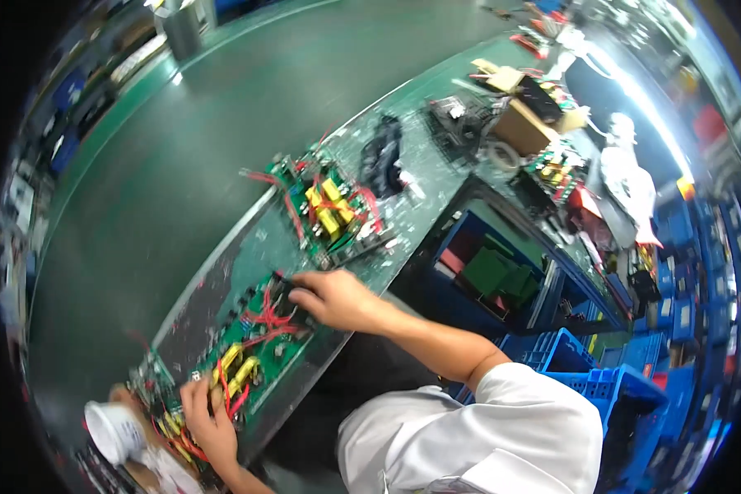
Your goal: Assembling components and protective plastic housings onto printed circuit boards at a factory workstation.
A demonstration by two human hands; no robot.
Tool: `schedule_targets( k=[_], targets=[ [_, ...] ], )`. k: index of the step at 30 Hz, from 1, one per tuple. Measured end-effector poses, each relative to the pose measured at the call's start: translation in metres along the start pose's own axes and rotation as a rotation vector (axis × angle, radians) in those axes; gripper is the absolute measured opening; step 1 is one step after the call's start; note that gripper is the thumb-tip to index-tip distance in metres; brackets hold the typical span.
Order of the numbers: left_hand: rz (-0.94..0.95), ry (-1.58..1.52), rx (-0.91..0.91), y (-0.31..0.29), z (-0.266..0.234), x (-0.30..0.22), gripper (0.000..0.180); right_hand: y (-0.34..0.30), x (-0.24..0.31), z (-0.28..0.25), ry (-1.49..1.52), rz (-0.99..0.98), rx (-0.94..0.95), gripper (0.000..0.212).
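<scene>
A green circuit board [281,350] with red wires, yellow blocks and black parts lies at a slant on the bench in front of me. My right hand [337,300] is closed at its far right end, the curled fingers against a black part there. My left hand [210,420] grips the near left end beside the yellow blocks, its fingertips over the board's edge. The underside of the board and some of my fingertips are hidden. Beyond my right hand sits a second circuit board [329,210], similarly wired, with yellow blocks and loose red leads.
More boards [152,379] and a white tub [115,432] stand at the lower left. A black bundle [383,156], a cardboard box [523,128] and a tape roll [502,156] lie farther along the bench. Blue crates [617,387] are at my right, below an open dark-framed compartment [490,272].
</scene>
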State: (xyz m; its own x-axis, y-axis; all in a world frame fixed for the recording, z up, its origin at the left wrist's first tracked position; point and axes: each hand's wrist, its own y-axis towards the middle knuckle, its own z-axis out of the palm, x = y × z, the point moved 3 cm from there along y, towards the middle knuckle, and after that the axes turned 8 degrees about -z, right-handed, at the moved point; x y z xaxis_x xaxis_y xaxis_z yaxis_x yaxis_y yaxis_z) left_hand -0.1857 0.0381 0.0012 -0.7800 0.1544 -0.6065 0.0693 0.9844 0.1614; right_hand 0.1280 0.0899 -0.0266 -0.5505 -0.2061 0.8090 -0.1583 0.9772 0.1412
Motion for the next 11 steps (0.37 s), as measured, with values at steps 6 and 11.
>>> schedule_targets(
  k=[6, 11],
  targets=[
    [0.018, 0.103, -0.072, 0.006, 0.002, 0.005, 0.038, 0.006, 0.012, -0.002, 0.006, 0.086, -0.046, 0.035],
    [0.046, 0.179, -0.144, -0.009, -0.010, 0.003, 0.032, 0.018, -0.070, -0.009, 0.534, 0.024, 0.219, 0.031]
  ],
)
